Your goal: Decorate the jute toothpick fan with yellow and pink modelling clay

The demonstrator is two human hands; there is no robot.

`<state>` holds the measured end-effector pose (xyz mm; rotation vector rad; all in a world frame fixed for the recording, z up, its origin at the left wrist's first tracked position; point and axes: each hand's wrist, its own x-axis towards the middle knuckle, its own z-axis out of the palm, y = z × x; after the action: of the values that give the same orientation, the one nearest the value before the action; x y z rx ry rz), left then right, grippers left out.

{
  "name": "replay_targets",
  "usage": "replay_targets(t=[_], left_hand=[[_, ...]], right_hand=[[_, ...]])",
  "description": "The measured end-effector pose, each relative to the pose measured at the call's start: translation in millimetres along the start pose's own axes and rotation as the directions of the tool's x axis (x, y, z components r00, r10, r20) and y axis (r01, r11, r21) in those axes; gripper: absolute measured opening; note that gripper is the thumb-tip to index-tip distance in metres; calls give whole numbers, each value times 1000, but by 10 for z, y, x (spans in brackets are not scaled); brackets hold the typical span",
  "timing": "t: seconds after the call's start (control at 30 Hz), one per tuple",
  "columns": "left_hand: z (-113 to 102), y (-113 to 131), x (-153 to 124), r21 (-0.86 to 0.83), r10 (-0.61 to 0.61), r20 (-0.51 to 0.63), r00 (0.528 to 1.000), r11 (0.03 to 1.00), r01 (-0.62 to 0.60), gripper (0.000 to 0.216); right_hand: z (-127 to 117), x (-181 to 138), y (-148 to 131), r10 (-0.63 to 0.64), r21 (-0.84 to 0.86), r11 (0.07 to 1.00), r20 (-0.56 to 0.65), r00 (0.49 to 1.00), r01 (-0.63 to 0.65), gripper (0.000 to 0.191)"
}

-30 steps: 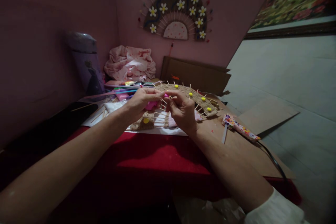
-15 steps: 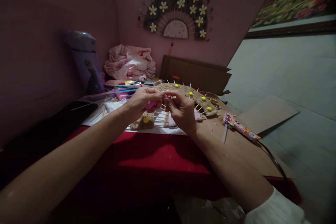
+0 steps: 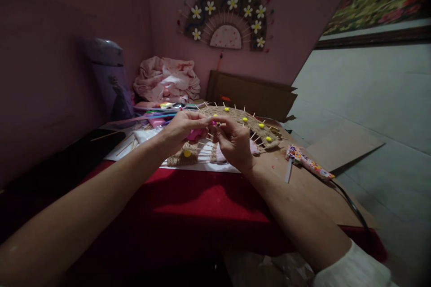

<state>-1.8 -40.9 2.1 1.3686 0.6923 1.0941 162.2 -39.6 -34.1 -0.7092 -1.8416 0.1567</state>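
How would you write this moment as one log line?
left hand: holding pink piece | right hand: at small pink bit | woven arch: on table

On the table (image 3: 202, 197), a fan (image 3: 235, 115) lies before cardboard (image 3: 249, 94), left of a corded tool (image 3: 310, 164).

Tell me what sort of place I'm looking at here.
Probably a home craft corner: a woven arch with yellow dots lies on the table, near a corded, flower-patterned tool, and a flowered half-round decoration hangs on the pink wall.
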Motion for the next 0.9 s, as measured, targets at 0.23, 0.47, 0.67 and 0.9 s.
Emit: replay_targets(t=[0.23,0.47,0.67,0.9], left_hand=[[18,5,-1,68,55,-48,997,996,-52,33],[26,17,-8,50,42,-61,997,998,-39,30],[16,22,-8,57,32,-26,999,998,-31,31],[9,20,-2,62,24,-37,999,998,-22,33]], right_hand=[[-3,-3,20,2,-70,998,11,1000,-1,18],[-13,-1,20,-7,-108,994,41,999,11,20],[-7,3,12,6,-69,998,28,1000,-4,23],[-24,4,-21,-6,-93,996,64,998,12,20]])
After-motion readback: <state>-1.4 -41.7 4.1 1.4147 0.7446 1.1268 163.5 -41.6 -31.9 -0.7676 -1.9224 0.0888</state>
